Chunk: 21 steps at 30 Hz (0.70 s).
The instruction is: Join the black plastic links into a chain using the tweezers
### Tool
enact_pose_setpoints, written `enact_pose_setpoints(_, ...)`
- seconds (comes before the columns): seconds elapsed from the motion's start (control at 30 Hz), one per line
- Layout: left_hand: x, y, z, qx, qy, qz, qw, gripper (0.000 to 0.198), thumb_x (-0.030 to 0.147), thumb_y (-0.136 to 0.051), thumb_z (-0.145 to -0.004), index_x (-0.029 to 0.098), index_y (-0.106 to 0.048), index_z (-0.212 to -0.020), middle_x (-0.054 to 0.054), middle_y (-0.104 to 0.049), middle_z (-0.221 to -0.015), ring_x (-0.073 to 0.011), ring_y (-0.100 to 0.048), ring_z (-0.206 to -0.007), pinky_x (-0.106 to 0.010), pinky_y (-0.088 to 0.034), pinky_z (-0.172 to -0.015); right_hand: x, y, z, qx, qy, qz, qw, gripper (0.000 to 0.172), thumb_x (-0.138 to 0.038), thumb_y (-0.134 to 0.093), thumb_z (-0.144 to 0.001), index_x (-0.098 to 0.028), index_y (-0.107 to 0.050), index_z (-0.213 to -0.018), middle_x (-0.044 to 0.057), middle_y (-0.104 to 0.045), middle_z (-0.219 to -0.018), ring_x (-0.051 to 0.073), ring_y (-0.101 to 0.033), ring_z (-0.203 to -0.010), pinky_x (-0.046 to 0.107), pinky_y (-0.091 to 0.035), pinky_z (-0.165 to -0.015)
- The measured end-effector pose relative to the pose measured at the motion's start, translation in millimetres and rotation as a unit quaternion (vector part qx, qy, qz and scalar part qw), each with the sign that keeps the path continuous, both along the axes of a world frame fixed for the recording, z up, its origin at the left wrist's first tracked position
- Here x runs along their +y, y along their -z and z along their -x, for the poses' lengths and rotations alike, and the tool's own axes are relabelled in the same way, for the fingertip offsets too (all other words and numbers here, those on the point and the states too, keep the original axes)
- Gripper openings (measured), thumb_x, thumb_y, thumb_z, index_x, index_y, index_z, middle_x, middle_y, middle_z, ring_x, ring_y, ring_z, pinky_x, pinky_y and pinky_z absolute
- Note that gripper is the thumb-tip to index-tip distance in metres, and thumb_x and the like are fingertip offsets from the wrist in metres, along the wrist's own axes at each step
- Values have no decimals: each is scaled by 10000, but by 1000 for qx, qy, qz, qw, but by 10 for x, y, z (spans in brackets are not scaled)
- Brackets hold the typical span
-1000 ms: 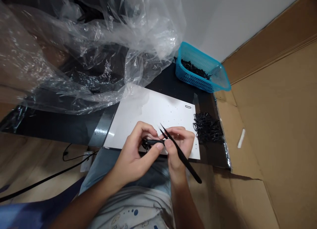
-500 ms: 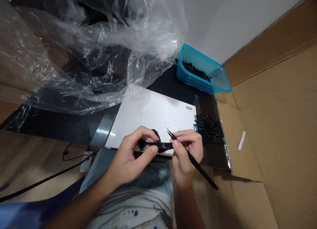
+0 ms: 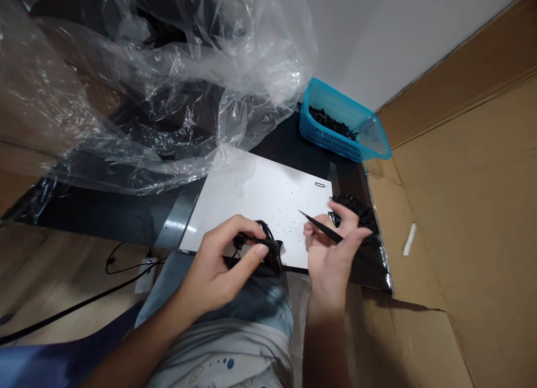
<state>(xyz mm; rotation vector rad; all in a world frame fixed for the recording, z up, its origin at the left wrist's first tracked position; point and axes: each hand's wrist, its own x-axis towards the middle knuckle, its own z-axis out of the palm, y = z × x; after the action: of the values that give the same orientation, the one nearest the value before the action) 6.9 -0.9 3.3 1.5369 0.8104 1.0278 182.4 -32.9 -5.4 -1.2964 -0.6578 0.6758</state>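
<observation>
My left hand pinches a glossy black looped piece between thumb and fingers, above the near edge of a white board. What exactly the piece is I cannot tell. Black tweezers lie across the fingers of my right hand, their tip pointing up and left over the board. The thumb and forefinger of that hand are spread apart, close to a pile of black loops. A single thin black oval loop lies at the board's far right corner.
Tiny black specks dot the board. A blue basket with black pieces inside stands behind it. Crumpled clear plastic covers the left and back of the dark table. Cardboard borders the right side, and a cable runs at lower left.
My right hand has let go of the black piece and moved right toward the pile of loops, tweezers still in it. My left hand keeps the piece, whose free end now hangs down.
</observation>
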Motion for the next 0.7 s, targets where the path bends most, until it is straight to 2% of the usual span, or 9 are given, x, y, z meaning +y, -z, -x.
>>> enact_pose_setpoints(0.03, -1, -1, 0, -6, 4, 1, 1000, 27, 190, -572, -862, 199, -594, -875, -3, -591, -781, -132, -537, -694, -226, -414, -630, -18, -6, -38, 6, -35, 27, 999, 568, -752, -326, -809, -246, -526, -971, -41, -506, -621, 115, -534, -535, 247, -445, -536)
enact_pose_setpoints(0.1, -4, 4, -3, -13, 6, 7, 1000, 36, 201, -562, -870, 197, -595, -884, -11, -588, -788, -140, -536, -703, -232, -416, -632, -57, -11, -91, 24, -118, 53, 991, 479, -694, -419, -816, -234, -528, -894, -35, -502, -635, 114, -530, -543, 244, -431, -523)
enact_pose_setpoints(0.17, -9, 16, -5, -13, 2, 12, 1000, 42, 202, -557, -874, 192, -595, -890, -19, -583, -791, -145, -534, -710, -237, -418, -635, -85, -12, -110, 43, -194, 40, 979, 347, -566, -574, -784, -233, -515, -861, -23, -518, -673, 121, -532, -575, 247, -426, -526)
enact_pose_setpoints(0.23, -13, 28, -6, -12, 1, 10, 1000, 42, 194, -558, -870, 191, -593, -892, -20, -581, -799, -146, -534, -716, -239, -422, -646, -107, -20, -92, 43, -227, 9, 973, 272, -447, -644, -747, -226, -523, -851, -13, -518, -701, 132, -534, -617, 258, -432, -550)
enact_pose_setpoints(0.33, -22, 36, -1, -9, -4, 1, 1000, 59, 170, -560, -860, 197, -588, -905, -13, -581, -809, -140, -537, -726, -235, -426, -660, -148, -64, -15, -13, -213, -23, 977, 183, -363, -616, -759, -206, -563, -837, 4, -518, -740, 144, -534, -692, 275, -438, -603)
enact_pose_setpoints(0.43, -31, 32, 3, 11, -21, -17, 1000, 97, 150, -572, -849, 202, -577, -931, -11, -588, -823, -138, -545, -736, -231, -430, -659, -212, -145, 92, -112, -192, -53, 974, 65, -227, -577, -767, -210, -564, -828, -2, -531, -719, 144, -526, -695, 278, -431, -606)
enact_pose_setpoints(0.57, -40, 24, 3, 45, -20, -51, 997, 72, 169, -581, -860, 200, -577, -925, -14, -598, -801, -140, -553, -702, -243, -435, -631, -287, -240, 208, -266, -186, -95, 941, 152, -96, -551, -752, -223, -555, -837, -11, -543, -696, 144, -538, -668, 290, -443, -577)
enact_pose_setpoints(0.7, -49, 21, 6, 59, -20, -78, 995, 74, 162, -573, -876, 204, -577, -937, -14, -604, -807, -136, -556, -702, -242, -435, -627, -310, -250, 235, -334, -190, -100, 918, 162, -83, -554, -752, -218, -554, -840, -7, -551, -689, 149, -541, -662, 311, -456, -572)
